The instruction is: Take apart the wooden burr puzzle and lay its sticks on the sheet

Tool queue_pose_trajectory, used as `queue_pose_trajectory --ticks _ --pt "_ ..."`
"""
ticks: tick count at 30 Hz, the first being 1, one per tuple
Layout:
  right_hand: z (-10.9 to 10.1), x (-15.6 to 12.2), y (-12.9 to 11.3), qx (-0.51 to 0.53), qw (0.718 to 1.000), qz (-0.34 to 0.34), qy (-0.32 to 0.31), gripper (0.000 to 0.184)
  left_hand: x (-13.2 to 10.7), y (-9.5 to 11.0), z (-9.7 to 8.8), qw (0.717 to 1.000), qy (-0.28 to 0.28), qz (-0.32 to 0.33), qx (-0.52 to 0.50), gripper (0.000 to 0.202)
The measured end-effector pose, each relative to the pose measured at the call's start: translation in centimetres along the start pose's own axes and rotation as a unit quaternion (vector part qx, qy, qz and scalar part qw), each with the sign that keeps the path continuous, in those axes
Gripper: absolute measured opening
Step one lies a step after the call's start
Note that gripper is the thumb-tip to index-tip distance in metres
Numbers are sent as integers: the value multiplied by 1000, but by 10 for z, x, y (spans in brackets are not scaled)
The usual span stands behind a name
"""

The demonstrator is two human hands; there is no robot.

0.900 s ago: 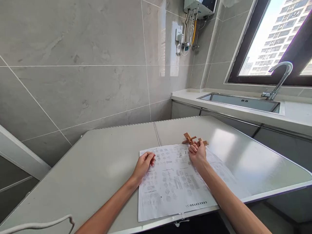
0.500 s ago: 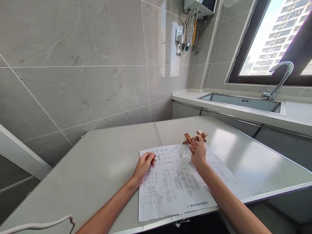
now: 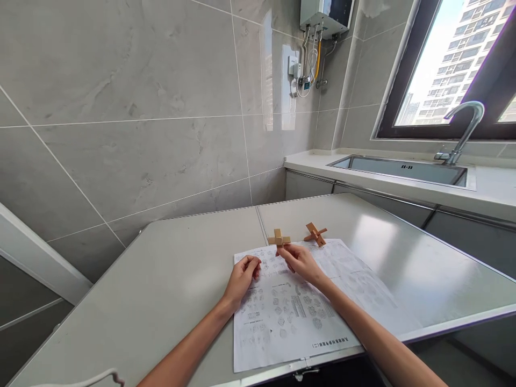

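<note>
My right hand (image 3: 302, 263) holds a light wooden interlocking burr puzzle (image 3: 279, 239) at its fingertips, just above the far part of a printed sheet (image 3: 290, 322). The puzzle has crossing bars. A second, redder wooden burr puzzle (image 3: 315, 235) lies at the sheet's far edge, beyond my right wrist and apart from the hand. My left hand (image 3: 243, 277) rests at the left side of the sheet, fingers curled and thumb pressed on them; what they grip, if anything, is hidden. Small diagrams and text cover the paper.
The pale folding table (image 3: 193, 279) has a seam running across it. Behind it on the right are a counter with a sink (image 3: 403, 167) and a tall faucet (image 3: 467, 129). A white cable (image 3: 92, 379) shows at the lower left. Grey tiled wall (image 3: 161, 161) borders the far side.
My right hand has moved left, closer to my left hand, with the light puzzle in its fingers. The redder puzzle stays at the sheet's far edge. My left hand has hardly moved.
</note>
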State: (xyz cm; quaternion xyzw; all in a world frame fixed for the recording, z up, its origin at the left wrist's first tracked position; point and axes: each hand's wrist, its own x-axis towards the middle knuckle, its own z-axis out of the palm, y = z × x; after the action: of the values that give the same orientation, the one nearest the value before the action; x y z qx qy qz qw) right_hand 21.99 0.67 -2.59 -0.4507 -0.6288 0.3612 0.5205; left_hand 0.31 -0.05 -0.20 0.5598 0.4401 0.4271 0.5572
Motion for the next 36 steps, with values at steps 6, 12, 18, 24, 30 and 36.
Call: queue_pose_trajectory --ticks 6,12,18,24,30,36 --pt "4 -3 2 -98 992 -63 -55 44 -3 3 0 999 -3 34 2 37" --pt "6 -7 -3 -123 984 -81 -102 44 -6 2 2 997 -51 32 -45 65" --pt "7 -9 -4 -113 982 -80 -132 42 -9 6 4 989 -122 51 -59 61" --pt "6 -10 -12 -28 986 -32 -160 33 -10 10 5 992 -100 47 -60 59" --pt "-4 -8 -25 130 944 79 -292 41 -9 6 3 988 -126 59 -70 63" --pt "-5 -7 -23 153 936 73 -310 40 -9 4 1 982 -154 66 -84 68"
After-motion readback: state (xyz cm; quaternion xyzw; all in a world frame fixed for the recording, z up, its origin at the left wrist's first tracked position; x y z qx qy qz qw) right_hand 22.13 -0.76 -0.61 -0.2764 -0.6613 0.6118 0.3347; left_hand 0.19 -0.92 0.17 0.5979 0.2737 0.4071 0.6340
